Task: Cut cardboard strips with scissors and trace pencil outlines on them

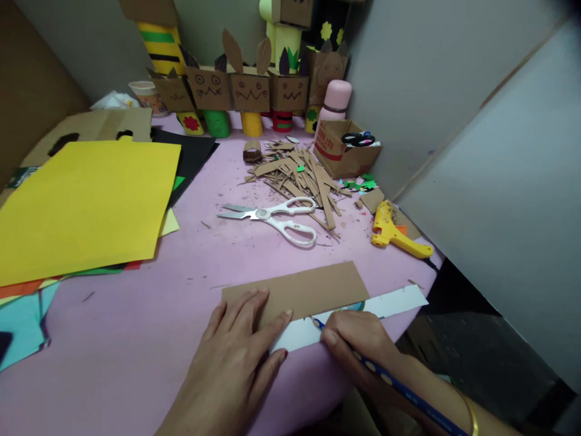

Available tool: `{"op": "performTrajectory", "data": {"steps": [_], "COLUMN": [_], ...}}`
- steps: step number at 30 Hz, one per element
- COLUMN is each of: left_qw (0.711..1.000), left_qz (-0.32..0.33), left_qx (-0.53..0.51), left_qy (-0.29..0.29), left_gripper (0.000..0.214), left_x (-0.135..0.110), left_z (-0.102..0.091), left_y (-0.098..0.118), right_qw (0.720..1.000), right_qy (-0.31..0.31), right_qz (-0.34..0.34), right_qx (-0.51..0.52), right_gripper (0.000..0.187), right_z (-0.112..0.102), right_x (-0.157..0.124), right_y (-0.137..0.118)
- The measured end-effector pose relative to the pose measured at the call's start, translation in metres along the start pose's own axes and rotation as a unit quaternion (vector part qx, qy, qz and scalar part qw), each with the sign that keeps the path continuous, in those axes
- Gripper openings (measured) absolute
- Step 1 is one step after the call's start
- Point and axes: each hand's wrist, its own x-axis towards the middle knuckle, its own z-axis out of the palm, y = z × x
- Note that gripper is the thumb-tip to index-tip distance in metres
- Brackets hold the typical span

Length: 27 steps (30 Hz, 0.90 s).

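My left hand (245,345) lies with fingers spread, pressing on a strip of brown cardboard (318,284) and on the left end of a white paper strip (297,335). The white strip overlaps the cardboard's near edge and sticks out past it on the right. In my right hand (363,339) is a dark blue pencil (394,381), its tip touching down close to where the strip meets the cardboard. A bluish-green printed patch on the strip shows partly behind my right hand. White-handled scissors (272,217) lie with blades parted beyond the cardboard.
Yellow sheets (91,206) cover other coloured paper at left. Cardboard scraps (302,172) are heaped mid-table, near a small box (333,148) holding scissors. A yellow glue gun (394,233) rests at the right edge. Cardboard animal figures (249,94) and a pink bottle (336,97) stand behind.
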Motion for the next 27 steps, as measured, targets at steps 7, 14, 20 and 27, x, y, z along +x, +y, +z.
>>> {"op": "performTrajectory", "data": {"steps": [7,14,20,27], "left_qw": [1.0,0.999,0.999,0.999], "left_qz": [0.007,0.018,0.021,0.024], "left_qx": [0.012,0.021,0.024,0.028], "left_qy": [0.012,0.028,0.03,0.035], "left_gripper": [0.039,0.038,0.038,0.039], "left_x": [0.0023,0.001,0.0007,-0.0009], "left_z": [0.0024,-0.0003,0.0014,0.0029], "left_y": [-0.0005,-0.0003,-0.0004,-0.0016], "right_qw": [1.0,1.0,1.0,1.0], "right_qy": [-0.007,-0.006,-0.026,-0.004], "right_qz": [-0.008,-0.005,0.0,0.003], "right_qx": [-0.015,-0.018,-0.003,-0.026], "right_gripper": [0.032,0.032,0.031,0.032], "right_z": [-0.0007,-0.0008,-0.0015,0.0004], "right_x": [0.0006,0.0013,0.0014,0.0009], "right_y": [0.0008,0.0011,0.001,0.0012]}}
